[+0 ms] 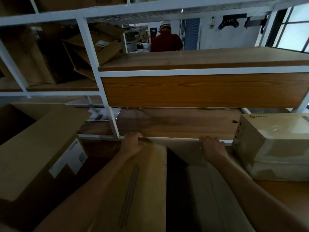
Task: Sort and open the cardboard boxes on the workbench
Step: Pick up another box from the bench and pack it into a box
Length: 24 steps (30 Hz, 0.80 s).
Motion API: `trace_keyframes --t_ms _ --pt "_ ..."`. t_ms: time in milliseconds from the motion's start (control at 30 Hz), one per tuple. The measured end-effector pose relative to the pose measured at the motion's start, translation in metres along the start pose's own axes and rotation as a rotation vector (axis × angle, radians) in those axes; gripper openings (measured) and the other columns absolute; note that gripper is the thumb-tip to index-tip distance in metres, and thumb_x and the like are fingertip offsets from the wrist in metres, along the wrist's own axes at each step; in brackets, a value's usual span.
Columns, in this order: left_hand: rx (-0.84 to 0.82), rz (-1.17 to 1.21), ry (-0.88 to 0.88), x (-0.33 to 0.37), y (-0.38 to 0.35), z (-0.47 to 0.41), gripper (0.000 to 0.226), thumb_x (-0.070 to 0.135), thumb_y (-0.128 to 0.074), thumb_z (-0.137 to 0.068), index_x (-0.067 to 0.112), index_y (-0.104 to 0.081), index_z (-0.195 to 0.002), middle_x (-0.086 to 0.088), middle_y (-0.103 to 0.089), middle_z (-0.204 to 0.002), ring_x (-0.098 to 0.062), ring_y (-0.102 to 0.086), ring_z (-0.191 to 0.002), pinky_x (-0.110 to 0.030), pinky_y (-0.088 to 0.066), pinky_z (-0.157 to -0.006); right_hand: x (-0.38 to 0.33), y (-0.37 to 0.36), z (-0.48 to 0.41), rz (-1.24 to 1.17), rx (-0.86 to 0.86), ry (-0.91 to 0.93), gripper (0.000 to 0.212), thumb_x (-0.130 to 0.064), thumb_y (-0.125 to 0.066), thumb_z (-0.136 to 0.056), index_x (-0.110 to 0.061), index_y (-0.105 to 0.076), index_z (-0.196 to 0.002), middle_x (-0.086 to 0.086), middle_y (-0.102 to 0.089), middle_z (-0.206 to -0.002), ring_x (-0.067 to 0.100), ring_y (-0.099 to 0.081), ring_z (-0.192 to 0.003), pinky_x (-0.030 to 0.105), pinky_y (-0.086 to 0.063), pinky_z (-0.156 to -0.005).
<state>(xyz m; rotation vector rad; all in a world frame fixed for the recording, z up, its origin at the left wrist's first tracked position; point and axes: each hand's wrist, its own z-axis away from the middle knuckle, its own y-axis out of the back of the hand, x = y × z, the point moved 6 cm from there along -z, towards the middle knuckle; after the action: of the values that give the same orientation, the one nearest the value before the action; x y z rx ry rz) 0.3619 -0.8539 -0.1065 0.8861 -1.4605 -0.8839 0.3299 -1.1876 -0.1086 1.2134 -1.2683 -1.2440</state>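
Note:
A large cardboard box (pixel 147 190) lies in front of me on the wooden workbench (pixel 175 124), its top flaps parted with a dark gap down the middle. My left hand (pixel 133 144) grips the far edge of the left flap. My right hand (pixel 213 148) holds the far edge of the box on the right side. To the left stands another cardboard box (pixel 38 156) with a white label. On the right sits a pale box (pixel 274 141) wrapped in clear film.
A white metal shelf frame (pixel 107 97) with wooden boards rises behind the bench. More cardboard boxes (pixel 93 49) are piled on its left shelf. A person in a dark red shirt (pixel 165 41) stands beyond the shelf, back turned. Papers (pixel 102 114) lie under the shelf.

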Motion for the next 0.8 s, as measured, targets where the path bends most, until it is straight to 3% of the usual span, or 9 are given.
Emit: trace_keyframes --t_ms 100,167,300,367,433,500,633,733,800 --pt "0.028 0.083 0.066 -0.009 0.006 0.014 0.045 0.04 -0.064 -0.089 0.018 -0.054 -0.128 -0.008 -0.052 -0.133 -0.028 -0.05 -0.122 -0.04 -0.045 -0.098 -0.028 0.006 0.023 0.173 0.106 0.065 0.051 -0.028 -0.065 -0.087 -0.022 -0.047 -0.135 0.014 -0.039 -0.147 0.035 -0.034 -0.137 0.058 -0.028 -0.11" --pt "0.026 0.112 0.115 -0.015 0.006 0.026 0.049 0.04 -0.061 -0.091 0.019 -0.05 -0.134 -0.007 -0.051 -0.138 -0.03 -0.05 -0.126 -0.044 -0.046 -0.1 -0.065 0.005 0.049 0.162 0.14 0.159 0.042 -0.032 -0.06 -0.089 -0.022 -0.053 -0.129 0.015 -0.037 -0.148 0.035 -0.032 -0.138 0.057 -0.025 -0.111" --pt "-0.028 0.241 0.175 -0.022 0.01 0.053 0.055 0.046 -0.056 -0.09 0.021 -0.044 -0.137 -0.005 -0.059 -0.127 -0.028 -0.057 -0.118 -0.039 -0.047 -0.095 -0.119 -0.009 0.099 -0.252 -0.076 0.189 0.024 -0.032 -0.049 -0.097 -0.02 -0.058 -0.115 0.005 -0.061 -0.118 0.024 -0.06 -0.107 0.043 -0.052 -0.09" --pt "-0.03 0.261 0.22 -0.027 0.016 0.07 0.051 0.05 -0.049 -0.091 0.019 -0.052 -0.13 -0.008 -0.06 -0.129 -0.03 -0.057 -0.118 -0.036 -0.045 -0.096 -0.135 -0.011 0.115 -0.516 -0.171 0.208 0.017 -0.025 -0.048 -0.1 -0.02 -0.057 -0.113 0.002 -0.067 -0.108 0.021 -0.065 -0.098 0.041 -0.054 -0.087" --pt "-0.051 0.275 0.231 -0.03 0.023 0.088 0.046 0.047 -0.044 -0.096 0.018 -0.056 -0.13 -0.011 -0.058 -0.133 -0.031 -0.056 -0.119 -0.033 -0.041 -0.092 -0.14 0.005 0.126 -0.729 -0.11 0.186 0.017 -0.019 -0.047 -0.101 -0.019 -0.059 -0.113 -0.002 -0.067 -0.109 0.016 -0.064 -0.101 0.039 -0.052 -0.093" --pt "-0.081 0.291 0.221 -0.032 0.03 0.104 0.047 0.047 -0.043 -0.097 0.015 -0.06 -0.127 -0.013 -0.061 -0.13 -0.03 -0.06 -0.111 -0.033 -0.043 -0.087 -0.149 0.03 0.135 -0.81 0.013 0.227 0.02 -0.016 -0.048 -0.101 -0.016 -0.063 -0.115 -0.005 -0.066 -0.113 0.013 -0.062 -0.105 0.035 -0.05 -0.095" --pt "-0.126 0.356 0.162 -0.026 0.053 0.145 0.046 0.046 -0.044 -0.099 0.01 -0.068 -0.116 -0.015 -0.066 -0.118 -0.027 -0.062 -0.101 -0.033 -0.047 -0.087 -0.184 0.069 0.165 -0.852 0.095 0.353 0.018 -0.014 -0.053 -0.099 -0.015 -0.064 -0.114 0.0 -0.069 -0.11 0.015 -0.066 -0.1 0.035 -0.055 -0.089" --pt "-0.122 0.502 0.104 -0.016 0.079 0.18 0.04 0.041 -0.044 -0.101 0.009 -0.067 -0.108 -0.018 -0.067 -0.114 -0.028 -0.064 -0.099 -0.042 -0.05 -0.093 -0.213 0.08 0.196 -0.844 0.135 0.386 0.015 -0.018 -0.055 -0.098 -0.015 -0.062 -0.111 0.003 -0.069 -0.107 0.018 -0.066 -0.097 0.04 -0.056 -0.087" --pt "-0.109 0.684 0.068 -0.009 0.101 0.203 0.041 0.042 -0.043 -0.101 0.009 -0.066 -0.108 -0.02 -0.067 -0.113 -0.034 -0.064 -0.103 -0.049 -0.049 -0.095 -0.233 0.08 0.218 -0.892 0.158 0.428 0.025 -0.025 -0.054 -0.097 -0.011 -0.061 -0.117 0.004 -0.069 -0.111 0.02 -0.066 -0.099 0.041 -0.055 -0.087"
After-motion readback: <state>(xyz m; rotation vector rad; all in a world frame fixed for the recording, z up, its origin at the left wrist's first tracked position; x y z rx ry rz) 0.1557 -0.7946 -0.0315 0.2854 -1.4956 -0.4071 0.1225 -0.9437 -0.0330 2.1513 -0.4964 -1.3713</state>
